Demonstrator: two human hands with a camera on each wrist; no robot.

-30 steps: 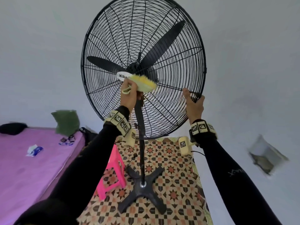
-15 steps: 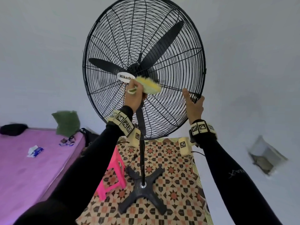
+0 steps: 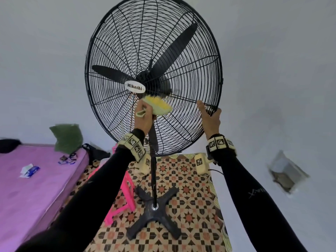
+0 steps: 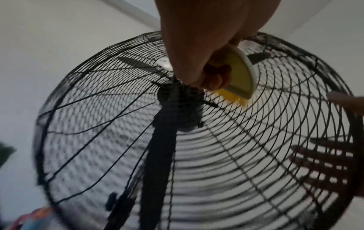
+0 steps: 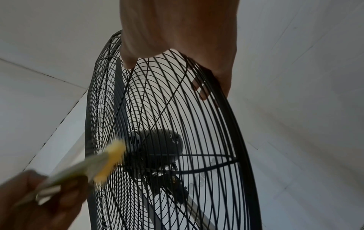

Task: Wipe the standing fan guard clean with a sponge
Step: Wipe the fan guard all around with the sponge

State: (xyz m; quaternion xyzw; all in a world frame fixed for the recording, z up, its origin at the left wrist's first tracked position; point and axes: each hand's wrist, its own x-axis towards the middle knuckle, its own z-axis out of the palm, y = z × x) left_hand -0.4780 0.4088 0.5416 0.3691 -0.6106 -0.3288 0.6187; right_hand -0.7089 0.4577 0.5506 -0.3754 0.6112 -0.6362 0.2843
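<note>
- Left hand [image 3: 144, 117] raised in front of the fan guard [image 3: 183, 42], fingers curled round a yellow scrub brush [image 3: 160, 106] with a pale plastic back and a loop handle; the task calls it a sponge, but bristles show.
- Brush bristles touch the guard wires just below and right of the white "Mikachi" badge [image 3: 135, 86], near the hub.
- Left wrist view: left hand [image 4: 206, 38] wraps the brush [image 4: 239, 73], yellow bristles pressed on the wires beside the dark motor hub [image 4: 180, 102].
- Right hand [image 3: 211, 118] grips the guard's right rim, low on that side; thumb on the front wires, fingers curled behind the rim.
- Right wrist view: right hand [image 5: 177, 34] closed over the rim [image 5: 232, 124], fingertips [image 5: 202, 91] showing through the wires from behind. Brush [image 5: 106, 161] blurred at lower left, against the front grille.
- Guard is black, round, tilted; three black blades [image 3: 174, 50] inside.
- Fan pole [image 3: 153, 175] stands on a black cross base [image 3: 154, 213] on a patterned mat [image 3: 190, 188].
- Pink stool [image 3: 125, 195] left of the base, partly hidden by the left arm.
- Pink bed [image 3: 27, 188] at far left with a green cushion [image 3: 67, 135] and small packets [image 3: 29, 170] on it.
- Both forearms in black sleeves with marker bands at the wrists.
</note>
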